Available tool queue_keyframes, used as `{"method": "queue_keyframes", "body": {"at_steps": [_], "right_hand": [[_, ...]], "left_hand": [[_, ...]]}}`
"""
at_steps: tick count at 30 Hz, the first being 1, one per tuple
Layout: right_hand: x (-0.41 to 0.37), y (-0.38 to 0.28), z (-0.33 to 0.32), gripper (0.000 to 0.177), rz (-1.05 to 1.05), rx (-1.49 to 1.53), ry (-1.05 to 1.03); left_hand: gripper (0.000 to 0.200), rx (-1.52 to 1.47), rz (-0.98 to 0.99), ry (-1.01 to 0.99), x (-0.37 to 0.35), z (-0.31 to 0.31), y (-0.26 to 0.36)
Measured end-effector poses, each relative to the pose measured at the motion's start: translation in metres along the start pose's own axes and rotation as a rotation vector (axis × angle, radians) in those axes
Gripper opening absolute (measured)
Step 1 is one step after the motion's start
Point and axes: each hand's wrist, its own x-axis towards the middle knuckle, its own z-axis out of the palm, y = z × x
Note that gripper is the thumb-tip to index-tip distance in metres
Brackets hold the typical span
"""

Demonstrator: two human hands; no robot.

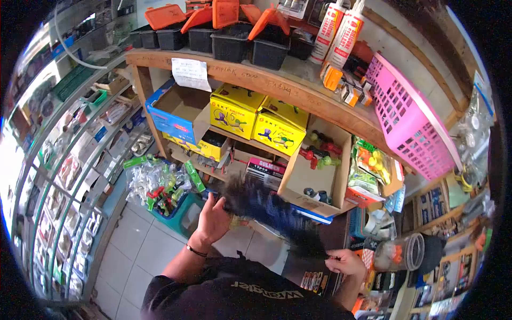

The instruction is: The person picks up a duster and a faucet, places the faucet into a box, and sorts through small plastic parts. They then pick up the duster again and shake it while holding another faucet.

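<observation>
A dark, fluffy feather duster (274, 210), blurred along its length, slants across the front of the shelves between my two hands. At its lower right end, my right hand (345, 263) is closed around it, fingers wrapped together. My left hand (214, 220), with a dark bracelet on the wrist, is beside the duster's upper left end, its fingers pointing up and a little apart. Just behind the duster stand a Goliger box (266, 169) and an open cardboard box (313, 181) with red, green and dark small parts inside.
Yellow SKT boxes (233, 113) and an open blue box (173, 120) fill the shelf. Above are black bins (229, 47), silicone sealant tubes (341, 40) and a pink basket (413, 125). A teal stool (184, 213) with bagged parts stands left, near glass shelving (64, 176). A clear jar (397, 253) lies right.
</observation>
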Motion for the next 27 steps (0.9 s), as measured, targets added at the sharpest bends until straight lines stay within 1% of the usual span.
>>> {"method": "queue_keyframes", "body": {"at_steps": [1, 2, 3, 4, 5, 6, 7, 9, 11, 12, 13, 14, 15, 16, 17, 19, 20, 21, 22, 23, 24, 25, 26, 27], "right_hand": [[0.005, 0.005, -0.004, 0.036, -0.026, 0.026, -0.093], [0.007, 0.000, -0.009, 0.034, 0.064, -0.187, -0.097], [0.013, 0.007, -0.013, 0.034, -0.008, -0.155, -0.104], [0.015, 0.008, -0.013, 0.034, -0.038, -0.178, -0.042], [0.015, 0.006, -0.014, 0.034, -0.067, -0.202, 0.028], [0.021, 0.011, -0.016, 0.036, -0.044, -0.076, 0.012], [0.023, 0.010, -0.017, 0.036, -0.047, -0.065, 0.007], [0.023, 0.010, -0.017, 0.036, -0.058, -0.008, -0.109], [0.018, 0.011, -0.017, 0.034, -0.074, -0.034, -0.111], [0.015, 0.005, -0.016, 0.033, -0.065, -0.048, -0.060], [0.014, 0.002, -0.017, 0.033, -0.058, -0.067, -0.010], [0.017, 0.007, -0.019, 0.033, -0.057, -0.072, -0.016], [0.021, 0.013, -0.022, 0.030, -0.074, -0.049, -0.075], [0.022, 0.017, -0.023, 0.027, -0.092, -0.026, -0.131], [0.019, 0.017, -0.022, 0.027, -0.096, -0.030, -0.133], [0.010, 0.007, -0.016, 0.021, -0.099, -0.135, -0.063], [0.011, 0.011, -0.019, 0.021, -0.105, -0.141, -0.059], [0.013, 0.019, -0.022, 0.020, -0.115, -0.081, -0.034], [0.012, 0.024, -0.025, 0.020, -0.125, -0.022, -0.010], [0.010, 0.026, -0.027, 0.020, -0.129, -0.034, -0.005], [0.007, 0.029, -0.026, 0.020, -0.158, 0.059, 0.000], [0.005, 0.031, -0.026, 0.019, -0.186, 0.154, 0.005], [0.006, 0.030, -0.026, 0.019, -0.188, 0.153, 0.005], [0.007, 0.030, -0.023, 0.019, -0.179, 0.148, -0.047]], "left_hand": [[0.069, 0.008, 0.013, 0.024, 0.000, -0.001, -0.006], [0.068, -0.033, -0.017, -0.046, -0.002, -0.005, -0.009], [0.068, -0.071, -0.053, -0.115, -0.006, -0.005, -0.011], [0.067, -0.072, -0.054, -0.131, -0.008, 0.001, -0.012], [0.065, -0.176, -0.027, 0.004, -0.010, 0.003, -0.016], [0.067, -0.111, 0.009, 0.051, -0.011, 0.009, -0.015], [0.068, -0.051, 0.048, 0.092, -0.011, 0.015, -0.014], [0.068, -0.044, 0.041, 0.112, -0.013, 0.027, -0.012], [0.070, -0.045, 0.049, 0.125, -0.013, 0.035, -0.008], [0.068, -0.049, 0.049, 0.188, -0.011, 0.033, -0.009], [0.068, -0.050, 0.057, 0.189, -0.008, 0.033, -0.010], [0.064, -0.009, 0.073, 0.187, -0.006, 0.033, -0.013], [0.061, 0.031, 0.088, 0.188, -0.007, 0.030, -0.017], [0.056, -0.001, 0.107, 0.312, -0.007, 0.022, -0.021], [0.056, -0.001, 0.113, 0.311, -0.008, 0.020, -0.024], [0.055, -0.261, 0.203, 0.099, -0.008, 0.020, -0.030], [0.054, -0.211, 0.170, 0.212, -0.013, 0.038, -0.029], [0.054, -0.213, 0.173, 0.203, -0.014, 0.038, -0.029], [0.053, -0.093, 0.155, 0.206, -0.016, 0.035, -0.028], [0.052, 0.027, 0.140, 0.207, -0.016, 0.029, -0.028], [0.051, 0.050, 0.185, 0.237, -0.012, 0.016, -0.030], [0.051, 0.048, 0.188, 0.234, -0.009, 0.005, -0.034], [0.050, 0.033, 0.197, 0.304, -0.007, 0.000, -0.035], [0.049, 0.019, 0.200, 0.379, -0.006, -0.009, -0.039]]}}
